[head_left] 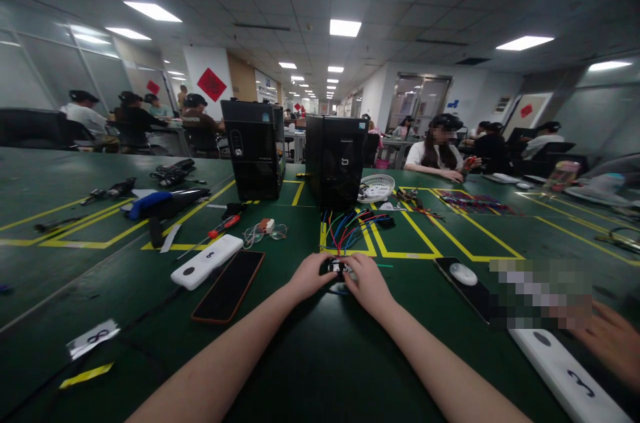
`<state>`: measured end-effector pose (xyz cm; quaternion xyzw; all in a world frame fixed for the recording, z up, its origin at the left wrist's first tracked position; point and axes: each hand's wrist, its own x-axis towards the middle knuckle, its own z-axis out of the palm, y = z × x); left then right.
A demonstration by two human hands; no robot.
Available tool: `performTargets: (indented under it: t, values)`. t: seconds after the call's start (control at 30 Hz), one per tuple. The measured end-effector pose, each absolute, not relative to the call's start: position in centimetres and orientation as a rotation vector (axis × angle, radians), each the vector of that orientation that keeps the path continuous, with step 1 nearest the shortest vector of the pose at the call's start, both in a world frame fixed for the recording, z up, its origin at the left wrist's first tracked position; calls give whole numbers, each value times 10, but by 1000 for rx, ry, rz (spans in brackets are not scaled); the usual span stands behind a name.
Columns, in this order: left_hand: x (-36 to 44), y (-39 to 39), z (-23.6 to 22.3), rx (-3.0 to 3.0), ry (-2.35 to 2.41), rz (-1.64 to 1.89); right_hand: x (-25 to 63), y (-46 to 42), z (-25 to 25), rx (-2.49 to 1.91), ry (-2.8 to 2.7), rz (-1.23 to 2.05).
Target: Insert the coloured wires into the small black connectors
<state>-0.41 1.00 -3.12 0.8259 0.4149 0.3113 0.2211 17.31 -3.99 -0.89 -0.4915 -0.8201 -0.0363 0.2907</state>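
My left hand [311, 277] and my right hand [367, 281] meet over the green table, fingers curled round a small dark connector block [335, 268]. A bundle of red, blue and black wires [349, 229] runs from the block toward a black computer case [336, 159]. Both hands pinch the block from opposite sides. What sits under my fingers is hidden.
A second black case [254, 149] stands left of the first. A dark phone [229, 285], a white numbered box [206, 261] and a red screwdriver [223, 225] lie at the left. Another person's hand [613, 343] rests at the right by a white box [570, 375]. Seated people work behind.
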Motion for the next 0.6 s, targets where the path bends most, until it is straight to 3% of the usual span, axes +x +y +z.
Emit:
performTargets:
  t: [0.3, 0.6]
  values:
    - [-5, 11, -30, 2312, 1114, 818, 178, -30, -13, -1448, -2176, -261]
    - [-4, 11, -30, 2298, 1133, 808, 181, -29, -9, -1430, -1975, -217]
